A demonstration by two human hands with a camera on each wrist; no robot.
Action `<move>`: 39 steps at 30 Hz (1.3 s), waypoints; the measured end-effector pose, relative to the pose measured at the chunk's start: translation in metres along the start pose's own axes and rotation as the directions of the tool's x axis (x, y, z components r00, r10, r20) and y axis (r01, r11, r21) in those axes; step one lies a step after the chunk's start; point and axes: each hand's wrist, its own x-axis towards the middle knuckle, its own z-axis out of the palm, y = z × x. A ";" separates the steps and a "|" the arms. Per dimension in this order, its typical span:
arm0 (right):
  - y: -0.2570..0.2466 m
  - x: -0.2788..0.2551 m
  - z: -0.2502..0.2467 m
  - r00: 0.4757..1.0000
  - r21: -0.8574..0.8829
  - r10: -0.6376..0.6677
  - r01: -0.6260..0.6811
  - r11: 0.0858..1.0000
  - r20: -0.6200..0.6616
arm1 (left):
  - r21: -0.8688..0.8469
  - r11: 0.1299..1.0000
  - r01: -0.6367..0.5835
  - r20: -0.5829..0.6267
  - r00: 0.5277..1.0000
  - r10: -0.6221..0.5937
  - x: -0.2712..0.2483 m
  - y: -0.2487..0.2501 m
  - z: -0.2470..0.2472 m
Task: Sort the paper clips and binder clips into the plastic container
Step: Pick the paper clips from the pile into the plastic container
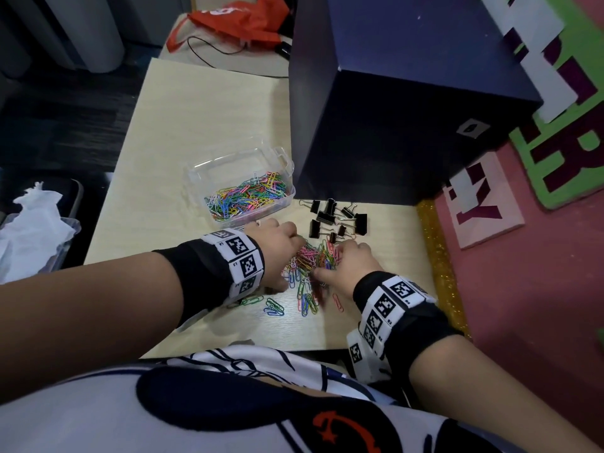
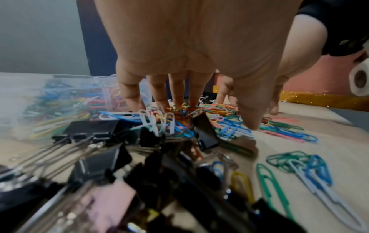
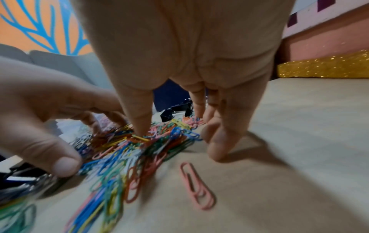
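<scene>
A heap of coloured paper clips (image 1: 312, 259) lies on the light wooden table, with loose ones (image 1: 307, 302) nearer me. My left hand (image 1: 291, 263) and right hand (image 1: 328, 263) flank the heap, fingertips down on it. In the left wrist view the left fingers (image 2: 179, 97) reach straight down into the clips and the thumb touches the table beside them. In the right wrist view a right fingertip (image 3: 139, 126) presses on the heap. Black binder clips (image 1: 336, 219) lie just beyond; more (image 2: 95, 129) lie under my left wrist. The clear plastic container (image 1: 196, 168), holding paper clips, stands to the far left.
A big dark blue box (image 1: 408, 109) stands right behind the binder clips and beside the container. A gold glitter strip (image 1: 438, 256) edges the table on the right. One pink paper clip (image 3: 197, 186) lies alone near my right hand.
</scene>
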 end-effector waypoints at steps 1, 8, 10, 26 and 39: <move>-0.002 -0.002 0.002 0.999 -0.001 -0.040 0.040 0.999 0.010 | 0.004 1.000 -0.001 0.009 1.000 0.001 0.000 0.001 -0.001; -0.012 -0.004 0.022 0.973 -0.118 -0.232 0.230 0.966 -0.001 | -0.023 1.000 -0.019 -0.010 1.000 0.019 0.006 0.002 -0.007; -0.013 -0.003 0.023 0.966 -0.100 -0.255 0.250 0.963 -0.033 | -0.031 0.999 -0.033 -0.007 0.999 0.033 0.008 -0.001 -0.009; -0.025 0.004 0.022 0.955 -0.112 -0.296 0.292 0.950 -0.025 | -0.190 0.979 -0.079 -0.174 0.984 0.046 0.002 -0.024 -0.025; -0.037 0.010 0.012 0.962 -0.123 -0.262 0.251 0.960 -0.081 | -0.342 0.940 -0.007 -0.352 0.928 -0.122 -0.011 -0.057 -0.045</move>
